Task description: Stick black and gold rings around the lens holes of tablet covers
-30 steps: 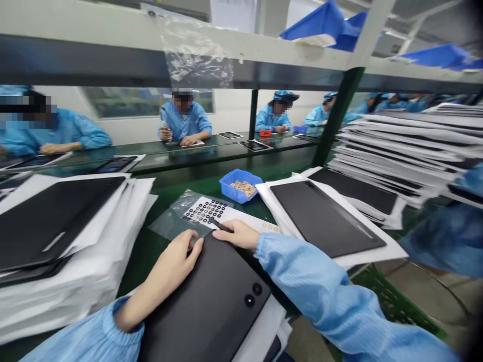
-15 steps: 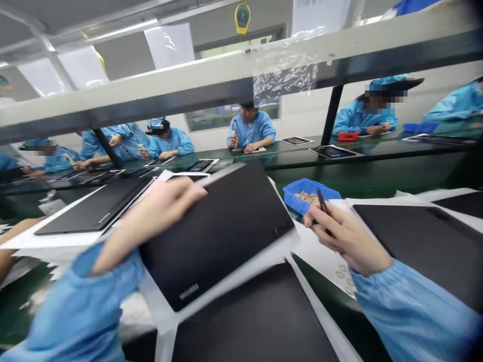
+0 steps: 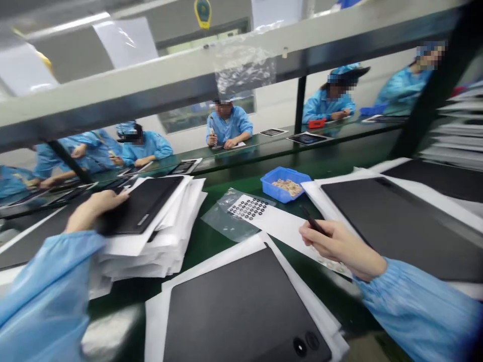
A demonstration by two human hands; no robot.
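My left hand (image 3: pixel 96 211) lies on the end of a black tablet (image 3: pixel 145 206), which rests on a stack of white sheets (image 3: pixel 151 261) at the left. My right hand (image 3: pixel 339 249) pinches a slim black pen-like tool (image 3: pixel 313 221) above a white strip (image 3: pixel 283 226). A sheet of black ring stickers (image 3: pixel 249 207) lies in a clear plastic bag (image 3: pixel 222 221) beyond that hand. Nearest me, another black tablet (image 3: pixel 241 306) lies on white paper, with two round camera rings (image 3: pixel 305 344) at its corner. A third black tablet (image 3: pixel 400 221) lies to the right.
A blue bin (image 3: pixel 285 183) of small tan parts stands on the green bench (image 3: pixel 211 261). A shelf beam (image 3: pixel 151 75) crosses overhead. Across the line, several people in blue gowns (image 3: pixel 228 123) work at a facing bench. More stacked sheets (image 3: pixel 456 136) stand far right.
My left hand has carried the black tablet down and left onto the white stack. My right hand has lowered the pen-like tool, and the view has tilted slightly.
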